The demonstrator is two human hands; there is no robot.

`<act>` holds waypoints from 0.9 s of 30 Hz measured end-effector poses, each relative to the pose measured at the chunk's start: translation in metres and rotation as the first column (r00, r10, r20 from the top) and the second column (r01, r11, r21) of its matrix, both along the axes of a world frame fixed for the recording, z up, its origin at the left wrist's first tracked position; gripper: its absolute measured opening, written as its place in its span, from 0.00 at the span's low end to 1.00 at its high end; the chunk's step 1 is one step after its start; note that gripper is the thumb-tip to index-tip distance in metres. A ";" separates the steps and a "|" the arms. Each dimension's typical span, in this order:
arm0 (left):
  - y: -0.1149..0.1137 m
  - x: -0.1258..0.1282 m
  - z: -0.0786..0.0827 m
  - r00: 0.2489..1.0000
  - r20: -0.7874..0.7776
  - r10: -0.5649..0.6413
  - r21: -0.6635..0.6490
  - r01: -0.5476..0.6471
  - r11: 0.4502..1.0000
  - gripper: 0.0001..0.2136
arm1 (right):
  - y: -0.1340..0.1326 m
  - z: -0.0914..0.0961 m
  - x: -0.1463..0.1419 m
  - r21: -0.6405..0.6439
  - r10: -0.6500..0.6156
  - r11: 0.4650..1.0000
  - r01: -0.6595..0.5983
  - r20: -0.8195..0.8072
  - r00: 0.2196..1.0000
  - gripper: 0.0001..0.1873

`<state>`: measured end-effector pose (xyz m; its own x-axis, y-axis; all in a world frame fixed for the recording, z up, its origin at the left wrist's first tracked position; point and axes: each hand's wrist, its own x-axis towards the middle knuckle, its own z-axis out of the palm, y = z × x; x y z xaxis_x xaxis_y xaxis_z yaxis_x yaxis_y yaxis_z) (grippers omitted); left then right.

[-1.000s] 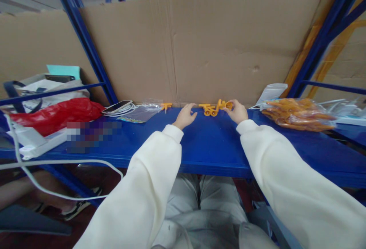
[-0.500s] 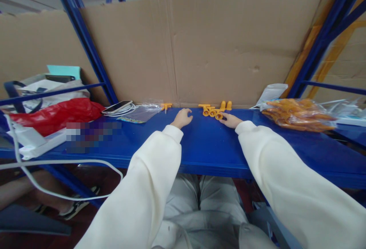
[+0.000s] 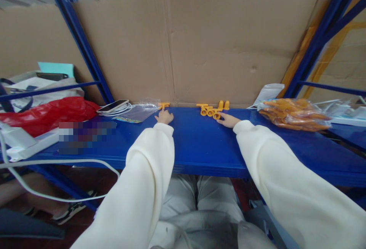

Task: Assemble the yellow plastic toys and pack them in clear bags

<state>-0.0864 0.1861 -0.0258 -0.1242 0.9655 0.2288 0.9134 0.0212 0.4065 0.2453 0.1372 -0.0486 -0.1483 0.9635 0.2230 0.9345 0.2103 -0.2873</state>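
Observation:
On the blue shelf top, my left hand [image 3: 164, 116] reaches to orange T-handled corkscrews [image 3: 164, 105] lying by the cardboard. Its fingers are apart, one stretched to the handles; whether it touches them I cannot tell. My right hand [image 3: 229, 120] lies at the right end of a row of yellow-orange plastic corkscrew parts, its fingertips spread against the nearest round-mouthed piece [image 3: 216, 115]. Other round-mouthed pieces [image 3: 203, 111] with T-handles sit left of it. Two small upright orange caps [image 3: 227, 105] stand behind, close to the cardboard.
A clear plastic bag [image 3: 140, 113] and a phone on a coiled white cable [image 3: 114, 107] lie left. Beyond them are a red bag [image 3: 54, 113] and a white power strip [image 3: 34, 146]. A bag of orange parts [image 3: 294, 115] lies right. Cardboard [image 3: 214, 47] walls the back.
My left hand has moved left, from the middle of the shelf to the T-handled corkscrews. My right hand stays at the round-mouthed piece. The view has shifted slightly.

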 end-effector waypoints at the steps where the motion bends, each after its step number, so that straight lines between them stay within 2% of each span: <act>1: 0.000 0.000 0.001 1.000 -0.018 0.002 -0.019 -0.002 1.000 0.22 | -0.001 0.001 -0.001 -0.019 -0.019 1.000 0.019 -0.002 1.000 0.36; 7: 0.003 0.000 0.004 0.996 -0.084 -0.041 -0.035 0.038 0.999 0.21 | -0.006 0.007 -0.007 -0.062 -0.054 0.997 0.053 -0.011 0.998 0.33; 10: 0.003 0.006 0.006 0.980 -0.121 -0.155 -0.012 0.155 0.988 0.18 | -0.008 0.008 -0.008 -0.069 -0.047 0.997 0.046 -0.008 0.999 0.32; 13: -0.002 0.018 0.010 0.946 -0.132 -0.295 0.023 0.300 0.954 0.15 | -0.011 0.010 -0.010 -0.062 -0.041 0.997 0.041 -0.006 0.999 0.32; 16: -0.012 0.033 0.013 0.894 -0.057 -0.444 0.034 0.446 0.894 0.14 | -0.015 0.013 -0.013 -0.066 -0.056 0.996 0.056 -0.006 0.998 0.31; 18: -0.017 0.043 0.014 0.863 0.037 -0.504 0.062 0.501 0.863 0.17 | -0.017 0.016 -0.016 -0.061 -0.060 0.996 0.060 -0.011 0.998 0.30; 20: -0.019 0.049 0.014 0.850 0.072 -0.523 0.140 0.510 0.849 0.19 | -0.018 0.018 -0.019 -0.036 -0.073 0.997 0.072 -0.028 0.997 0.29; 23: -0.018 0.050 0.012 0.874 0.022 -0.486 0.212 0.471 0.856 0.19 | -0.019 0.018 -0.021 0.016 -0.102 0.995 0.103 -0.056 0.993 0.26; 25: -0.016 0.046 0.010 0.881 -0.040 -0.472 0.148 0.473 0.869 0.19 | -0.019 0.018 -0.022 0.049 -0.106 0.993 0.109 -0.056 0.993 0.24; 27: -0.015 0.041 0.009 0.857 -0.111 -0.503 0.017 0.508 0.861 0.22 | -0.019 0.019 -0.022 0.075 -0.104 0.991 0.107 -0.037 0.994 0.22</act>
<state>-0.0455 0.1713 -0.0168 0.4039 0.8778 0.2577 0.8288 -0.4704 0.3031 0.2229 0.1180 -0.0296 -0.0382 0.9532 0.2998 0.9428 0.1338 -0.3053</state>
